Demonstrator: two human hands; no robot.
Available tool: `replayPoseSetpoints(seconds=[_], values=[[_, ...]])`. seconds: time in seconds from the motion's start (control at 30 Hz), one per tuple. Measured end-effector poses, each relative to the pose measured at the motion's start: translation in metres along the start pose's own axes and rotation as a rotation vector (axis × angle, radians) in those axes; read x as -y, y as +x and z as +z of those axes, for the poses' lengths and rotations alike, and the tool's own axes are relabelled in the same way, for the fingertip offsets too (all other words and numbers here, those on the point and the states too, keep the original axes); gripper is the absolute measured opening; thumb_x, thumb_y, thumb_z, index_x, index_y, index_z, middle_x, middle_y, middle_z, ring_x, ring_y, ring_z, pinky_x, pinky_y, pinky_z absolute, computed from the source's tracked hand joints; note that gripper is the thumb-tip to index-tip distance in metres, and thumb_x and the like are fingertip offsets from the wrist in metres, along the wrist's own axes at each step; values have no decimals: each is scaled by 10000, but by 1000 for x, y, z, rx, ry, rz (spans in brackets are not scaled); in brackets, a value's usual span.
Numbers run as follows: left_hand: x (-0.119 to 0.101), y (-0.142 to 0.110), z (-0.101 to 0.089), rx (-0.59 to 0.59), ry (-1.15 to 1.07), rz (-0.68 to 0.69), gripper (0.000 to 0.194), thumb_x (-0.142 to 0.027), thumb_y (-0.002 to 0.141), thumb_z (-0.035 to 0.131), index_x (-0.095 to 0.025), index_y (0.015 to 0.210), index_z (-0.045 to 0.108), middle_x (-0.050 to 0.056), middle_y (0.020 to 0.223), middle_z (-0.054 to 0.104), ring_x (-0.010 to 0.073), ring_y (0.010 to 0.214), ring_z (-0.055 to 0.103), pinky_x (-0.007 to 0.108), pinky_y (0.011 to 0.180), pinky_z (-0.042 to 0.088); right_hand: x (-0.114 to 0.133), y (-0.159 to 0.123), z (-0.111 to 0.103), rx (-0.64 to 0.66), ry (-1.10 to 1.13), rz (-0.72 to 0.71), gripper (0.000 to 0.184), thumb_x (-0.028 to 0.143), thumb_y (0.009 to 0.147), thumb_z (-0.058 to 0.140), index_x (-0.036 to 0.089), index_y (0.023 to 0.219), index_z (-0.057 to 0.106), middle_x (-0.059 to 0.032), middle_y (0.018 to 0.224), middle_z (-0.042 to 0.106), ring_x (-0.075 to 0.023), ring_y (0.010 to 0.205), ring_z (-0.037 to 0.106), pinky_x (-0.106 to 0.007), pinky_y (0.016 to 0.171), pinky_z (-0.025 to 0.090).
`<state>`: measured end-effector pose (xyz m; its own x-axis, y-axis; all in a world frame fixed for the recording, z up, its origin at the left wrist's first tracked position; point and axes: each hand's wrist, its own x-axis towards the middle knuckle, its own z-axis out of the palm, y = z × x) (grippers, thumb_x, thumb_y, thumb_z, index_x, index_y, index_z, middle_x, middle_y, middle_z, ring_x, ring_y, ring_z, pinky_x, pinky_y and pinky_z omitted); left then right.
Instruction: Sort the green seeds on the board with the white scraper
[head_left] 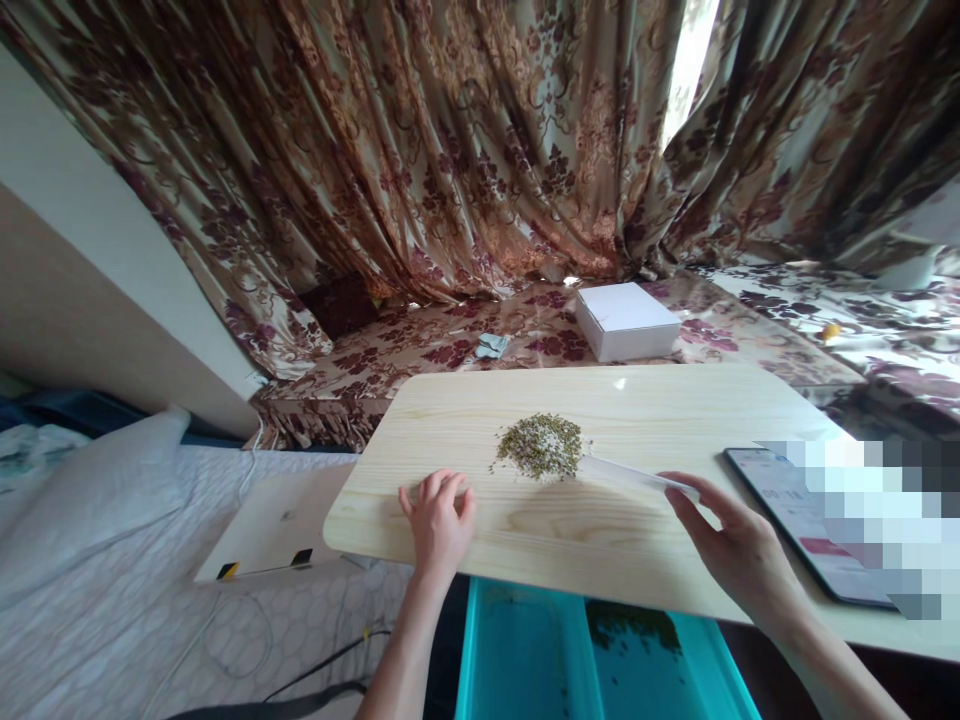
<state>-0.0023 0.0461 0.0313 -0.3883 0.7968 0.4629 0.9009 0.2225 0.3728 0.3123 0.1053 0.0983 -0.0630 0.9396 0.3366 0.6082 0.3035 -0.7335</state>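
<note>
My right hand (724, 530) pinches one end of a thin whitish translucent strip (630, 474), which looks like a flat scraper or ruler. Its far end meets the right edge of a heap of small green beans mixed with white grains (540, 446) on the light wooden tabletop (450, 415). My left hand (441, 515) rests on the tabletop to the left and in front of the heap, fingers apart and slightly bent, holding nothing. Below the table's near edge is a turquoise tray (587, 650) with two compartments showing; green beans (634, 628) lie in the right one.
A tablet (772, 500) lies by my right forearm, partly hidden by blurred blocks. Behind the table stand a white box (628, 318) and a small folded cloth (491, 346) on a floral-covered surface. To the left, a closed white laptop-like panel (277, 525) and cables lie on a bed.
</note>
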Motion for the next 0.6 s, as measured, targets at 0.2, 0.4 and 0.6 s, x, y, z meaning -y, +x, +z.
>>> replayPoseSetpoints(seconds=[0.2,0.4,0.6], values=[[0,0,0,-3,-8,-3,197,-227,841,560,-263,986,689,50,1104,654,248,1046,585,604,1114,97,0,2,7,21,7,-76,270,437,844,500,246,877,687,-29,869,764,-215,749,710,-269,594,560],[-1,0,0,-11,-9,3,198,-225,841,555,-264,980,690,48,1094,659,252,1051,586,613,1103,125,-4,-1,1,71,15,-129,269,443,852,523,254,928,699,-25,892,766,-214,820,721,-251,666,569],[-2,0,-1,-13,-4,1,200,-224,836,559,-271,981,688,47,1096,660,259,1058,584,612,1093,162,-5,-4,-6,23,3,-121,314,506,823,528,254,865,709,-28,811,765,-217,749,724,-254,626,571]])
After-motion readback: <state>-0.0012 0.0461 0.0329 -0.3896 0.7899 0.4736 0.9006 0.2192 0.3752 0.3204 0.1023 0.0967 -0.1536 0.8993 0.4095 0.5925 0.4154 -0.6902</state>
